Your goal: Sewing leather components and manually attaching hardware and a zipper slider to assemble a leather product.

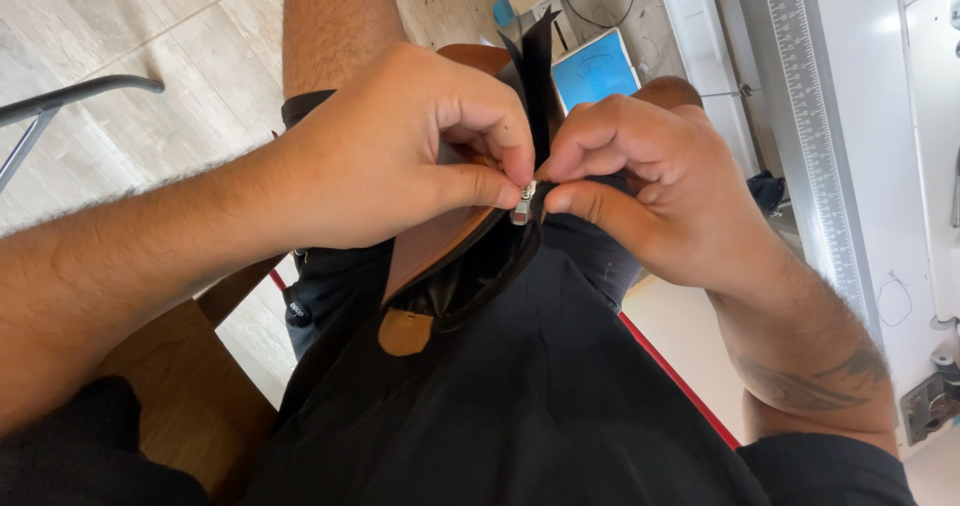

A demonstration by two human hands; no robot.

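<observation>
Head camera, looking down at a seated person's lap. Both hands meet at centre over a brown leather pouch [440, 251] with black lining, resting on black clothing. The left hand [390, 156] pinches a small silver zipper slider [524, 204] between thumb and forefinger. The right hand [640, 181], curled, grips the black zipper tape [538, 66] just beside it. Tiled floor [150, 36] lies open to the left; a white bench [850, 116] edge runs close on the right.

Zipper slider [524, 204] between both hands [400, 156].
</observation>
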